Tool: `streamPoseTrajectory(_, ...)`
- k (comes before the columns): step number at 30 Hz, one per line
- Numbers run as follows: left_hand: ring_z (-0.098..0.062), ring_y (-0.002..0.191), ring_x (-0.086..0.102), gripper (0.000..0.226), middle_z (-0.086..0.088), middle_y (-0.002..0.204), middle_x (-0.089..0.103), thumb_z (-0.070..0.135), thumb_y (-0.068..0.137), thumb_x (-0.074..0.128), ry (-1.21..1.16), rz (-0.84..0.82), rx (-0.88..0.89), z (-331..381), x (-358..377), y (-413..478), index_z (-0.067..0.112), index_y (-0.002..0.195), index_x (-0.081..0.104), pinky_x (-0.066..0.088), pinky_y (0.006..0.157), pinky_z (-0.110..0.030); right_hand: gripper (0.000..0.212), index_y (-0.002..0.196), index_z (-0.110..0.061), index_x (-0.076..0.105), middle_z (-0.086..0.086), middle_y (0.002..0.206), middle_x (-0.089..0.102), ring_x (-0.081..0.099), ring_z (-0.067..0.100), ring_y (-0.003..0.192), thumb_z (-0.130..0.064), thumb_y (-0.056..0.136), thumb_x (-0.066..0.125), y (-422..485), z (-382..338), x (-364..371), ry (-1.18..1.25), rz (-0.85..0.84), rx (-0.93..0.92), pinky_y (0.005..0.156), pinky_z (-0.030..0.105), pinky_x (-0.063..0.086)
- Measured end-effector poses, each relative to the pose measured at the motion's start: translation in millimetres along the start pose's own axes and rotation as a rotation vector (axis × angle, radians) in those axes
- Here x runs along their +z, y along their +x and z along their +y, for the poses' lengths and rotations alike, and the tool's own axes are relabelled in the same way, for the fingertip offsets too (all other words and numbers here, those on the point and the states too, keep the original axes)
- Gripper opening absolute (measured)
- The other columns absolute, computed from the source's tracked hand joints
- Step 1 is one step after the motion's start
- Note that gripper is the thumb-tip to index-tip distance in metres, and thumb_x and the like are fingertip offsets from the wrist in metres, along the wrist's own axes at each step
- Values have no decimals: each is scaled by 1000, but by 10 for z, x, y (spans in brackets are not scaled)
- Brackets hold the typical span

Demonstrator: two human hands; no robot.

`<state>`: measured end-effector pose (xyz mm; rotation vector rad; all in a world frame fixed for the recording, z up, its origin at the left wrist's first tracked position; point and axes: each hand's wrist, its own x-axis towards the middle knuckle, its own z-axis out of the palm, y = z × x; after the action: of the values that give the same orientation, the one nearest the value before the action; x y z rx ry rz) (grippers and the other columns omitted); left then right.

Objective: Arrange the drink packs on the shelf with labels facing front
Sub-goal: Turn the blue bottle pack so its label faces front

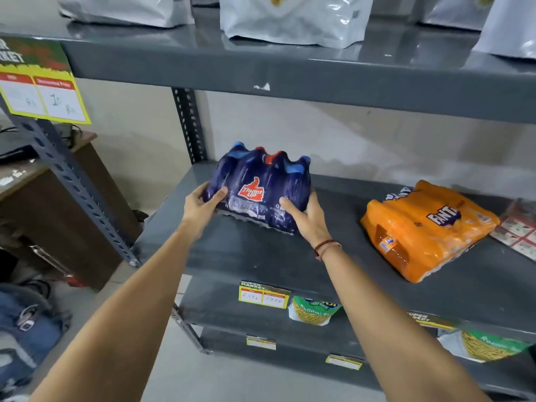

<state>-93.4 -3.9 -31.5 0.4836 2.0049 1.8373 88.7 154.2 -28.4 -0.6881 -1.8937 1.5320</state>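
A dark blue shrink-wrapped Thums Up drink pack stands upright at the left end of the grey middle shelf, its red logo facing me. My left hand grips its left lower side and my right hand grips its right lower corner. An orange Fanta drink pack lies on its side further right on the same shelf, its label tilted upward. A third pack, reddish and pale, lies at the right edge, mostly cut off.
White pouches stand on the upper shelf. Price tags hang on the shelf fronts and snack bags sit below. A perforated steel upright is at left, with a wooden desk and a blue bag beyond.
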Motion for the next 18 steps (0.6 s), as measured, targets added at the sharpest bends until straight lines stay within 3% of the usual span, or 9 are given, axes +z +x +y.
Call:
streamPoseTrajectory(5,-19,104,65,67,-3,123,62,29,73,76,36,-33,74,-127,-184,-172,9,131,48,51,93,-34,85,143,-25,20,-3,133,51,53,9,118,-34,76,72,-158,88,-4,-80,-61,-139,100,25,44)
streamPoseTrajectory(7,-19,104,64,62,-1,120,62,20,73,77,70,-12,95,-171,-204,-225,8,127,51,50,92,-33,92,145,-27,14,-6,136,48,50,5,121,-33,75,73,-234,150,16,-135,-49,-170,100,16,40)
streamPoseTrajectory(9,-20,103,62,60,-2,115,62,14,71,78,146,25,101,-253,-189,-283,7,124,52,48,92,-30,93,147,-25,12,-2,137,49,49,10,122,-30,77,73,-300,228,39,-246,-33,-187,100,18,39)
streamPoseTrajectory(11,-19,103,61,57,-7,115,64,21,71,78,221,108,87,-339,-157,-341,9,121,54,47,92,-29,89,146,-24,12,3,135,51,53,18,120,-29,79,71,-335,276,76,-316,-14,-180,99,29,43)
streamPoseTrajectory(13,-23,108,61,54,-11,118,64,28,74,76,257,173,65,-369,-102,-387,10,120,55,46,96,-32,88,145,-23,17,3,133,53,55,19,118,-33,77,72,-327,244,97,-295,14,-179,98,32,45)
streamPoseTrajectory(16,-25,125,48,57,-11,135,52,28,83,66,307,277,54,-330,68,-525,11,132,44,37,107,-38,86,140,-27,29,-6,135,49,49,5,121,-53,70,72,-287,138,68,-197,46,-189,99,21,44)
streamPoseTrajectory(18,-25,132,38,59,-11,143,39,27,88,59,293,386,101,-321,275,-765,12,139,33,27,112,-34,85,138,-28,32,-9,138,44,42,-4,124,-64,69,66,-243,83,37,-87,92,-156,99,16,40)
